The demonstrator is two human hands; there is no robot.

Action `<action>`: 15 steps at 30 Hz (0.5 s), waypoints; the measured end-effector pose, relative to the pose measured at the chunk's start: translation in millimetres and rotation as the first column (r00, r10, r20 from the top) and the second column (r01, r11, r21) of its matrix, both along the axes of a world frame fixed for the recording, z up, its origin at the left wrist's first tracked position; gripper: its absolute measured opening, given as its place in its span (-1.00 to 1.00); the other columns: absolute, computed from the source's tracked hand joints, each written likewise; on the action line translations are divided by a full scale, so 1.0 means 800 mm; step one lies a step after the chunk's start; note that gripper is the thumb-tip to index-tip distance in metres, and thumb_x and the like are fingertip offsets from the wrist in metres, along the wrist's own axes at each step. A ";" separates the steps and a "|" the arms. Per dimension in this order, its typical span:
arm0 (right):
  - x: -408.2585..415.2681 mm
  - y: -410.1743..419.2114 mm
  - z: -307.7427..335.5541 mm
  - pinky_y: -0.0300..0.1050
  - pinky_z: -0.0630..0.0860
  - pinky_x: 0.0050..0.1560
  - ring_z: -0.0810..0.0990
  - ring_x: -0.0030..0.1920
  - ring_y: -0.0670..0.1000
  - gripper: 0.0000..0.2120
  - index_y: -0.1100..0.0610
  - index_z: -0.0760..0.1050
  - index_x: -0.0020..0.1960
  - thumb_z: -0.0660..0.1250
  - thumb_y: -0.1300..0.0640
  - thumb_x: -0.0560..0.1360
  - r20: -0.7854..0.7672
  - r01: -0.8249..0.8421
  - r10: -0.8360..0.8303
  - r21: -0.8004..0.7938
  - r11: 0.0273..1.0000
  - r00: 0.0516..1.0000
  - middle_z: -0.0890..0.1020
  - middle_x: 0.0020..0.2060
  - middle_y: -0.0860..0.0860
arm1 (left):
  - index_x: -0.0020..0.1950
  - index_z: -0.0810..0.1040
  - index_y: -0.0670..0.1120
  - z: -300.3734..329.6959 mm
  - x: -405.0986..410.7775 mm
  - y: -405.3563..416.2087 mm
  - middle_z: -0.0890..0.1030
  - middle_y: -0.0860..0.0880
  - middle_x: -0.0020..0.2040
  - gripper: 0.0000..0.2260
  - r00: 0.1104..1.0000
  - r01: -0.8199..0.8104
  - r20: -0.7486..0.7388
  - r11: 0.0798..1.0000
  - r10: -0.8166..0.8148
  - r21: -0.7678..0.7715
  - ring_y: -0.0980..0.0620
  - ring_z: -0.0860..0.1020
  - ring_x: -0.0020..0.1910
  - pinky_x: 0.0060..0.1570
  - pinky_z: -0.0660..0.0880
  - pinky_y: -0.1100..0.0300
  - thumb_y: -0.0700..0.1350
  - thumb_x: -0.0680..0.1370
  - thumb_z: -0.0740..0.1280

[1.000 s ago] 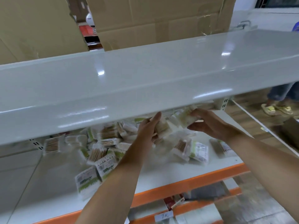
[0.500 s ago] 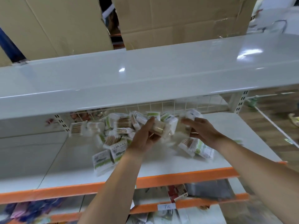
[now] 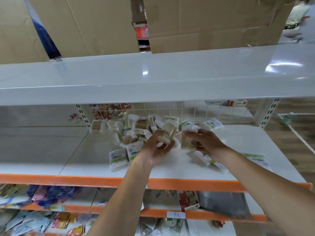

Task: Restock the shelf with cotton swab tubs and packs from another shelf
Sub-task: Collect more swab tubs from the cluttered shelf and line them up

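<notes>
Bright, even light falls from overhead and throws white glare patches on the glossy top shelf (image 3: 153,77), the strongest near its right end. Beneath that shelf the middle shelf (image 3: 81,150) sits in softer shade, with only faint shadows. Motion blur smears the left hand (image 3: 157,149), the right hand (image 3: 207,143) and the cotton swab packs (image 3: 136,130). The wide lens bows the shelf edges, and the corners look stretched and soft.

A shop: white metal shelves (image 3: 153,77) with orange edge strips (image 3: 85,180), a price tag (image 3: 175,214) below the fingers, cardboard boxes (image 3: 204,23) above.
</notes>
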State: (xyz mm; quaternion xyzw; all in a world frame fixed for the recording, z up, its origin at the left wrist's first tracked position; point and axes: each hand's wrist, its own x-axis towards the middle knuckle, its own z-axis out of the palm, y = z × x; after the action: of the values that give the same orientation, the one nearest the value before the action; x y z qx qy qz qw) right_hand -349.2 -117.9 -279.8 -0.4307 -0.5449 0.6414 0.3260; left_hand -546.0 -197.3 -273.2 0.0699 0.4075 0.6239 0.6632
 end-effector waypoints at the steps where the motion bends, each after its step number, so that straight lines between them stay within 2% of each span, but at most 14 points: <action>1: -0.003 -0.001 0.000 0.03 0.67 0.02 0.73 -0.05 0.13 -0.65 0.22 0.63 0.11 0.55 0.04 0.42 0.008 -0.011 0.011 -0.001 1.000 1.000 0.73 -0.04 0.16 | 0.26 0.51 -0.31 -0.001 0.001 -0.004 0.52 -0.29 0.12 -0.52 1.000 0.012 0.021 1.000 -0.012 0.009 -0.19 0.59 0.01 -0.02 0.65 -0.01 -0.22 0.38 0.48; 4: -0.013 -0.005 -0.004 0.09 0.63 0.15 0.72 0.01 0.11 -0.67 0.16 0.66 0.09 0.55 0.00 0.41 0.039 -0.028 0.029 -0.006 1.000 0.999 0.74 -0.02 0.13 | 0.31 0.46 -0.33 -0.007 -0.001 -0.015 0.57 -0.33 0.08 -0.57 0.995 0.031 0.093 0.999 -0.034 0.033 -0.25 0.60 -0.07 0.10 0.59 -0.10 -0.17 0.48 0.33; 7: -0.021 -0.006 -0.009 0.10 0.62 0.16 0.72 0.01 0.07 -0.66 0.09 0.66 0.07 0.56 -0.06 0.38 0.076 -0.061 0.061 -0.007 0.998 0.995 0.75 -0.06 0.04 | 0.30 0.50 -0.25 -0.013 -0.006 -0.022 0.57 -0.27 0.04 -0.59 0.998 0.070 0.007 0.997 -0.070 0.039 -0.22 0.59 -0.07 0.15 0.56 -0.16 -0.13 0.48 0.29; 10: -0.028 -0.008 -0.011 0.03 0.65 0.08 0.73 -0.02 0.04 -0.57 0.07 0.67 0.07 0.58 -0.14 0.31 0.100 -0.115 0.114 0.003 0.993 0.988 0.75 -0.07 0.01 | 0.24 0.58 -0.19 -0.017 -0.007 -0.030 0.60 -0.23 0.04 -0.58 0.996 0.058 -0.067 0.998 -0.056 0.016 -0.17 0.61 -0.08 0.07 0.60 -0.09 -0.03 0.46 0.47; 12: -0.032 -0.010 -0.009 -0.09 0.65 -0.09 0.74 -0.07 0.01 -0.56 0.07 0.67 0.06 0.58 -0.15 0.29 0.116 -0.138 0.136 0.009 0.990 0.984 0.75 -0.10 0.01 | 0.15 0.66 -0.13 -0.023 -0.008 -0.036 0.66 -0.18 0.03 -0.56 0.987 0.055 -0.156 0.998 -0.048 0.042 -0.11 0.65 -0.08 0.05 0.61 -0.01 0.05 0.36 0.58; 15: -0.040 -0.011 -0.007 -0.14 0.60 -0.16 0.74 -0.09 0.00 -0.60 0.08 0.65 0.07 0.57 -0.11 0.33 0.140 -0.180 0.177 0.009 0.984 0.974 0.75 -0.10 0.01 | 0.12 0.69 -0.11 -0.033 -0.015 -0.053 0.66 -0.13 0.15 -0.58 0.972 0.019 -0.233 0.999 -0.010 0.036 -0.12 0.63 0.10 0.11 0.60 0.00 0.02 0.33 0.61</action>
State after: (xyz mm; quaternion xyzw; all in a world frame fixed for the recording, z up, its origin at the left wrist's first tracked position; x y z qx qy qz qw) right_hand -381.5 -127.1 -285.1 -0.4198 -0.6097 0.6306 0.2331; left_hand -557.7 -240.0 -299.6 0.1579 0.4700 0.6141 0.6140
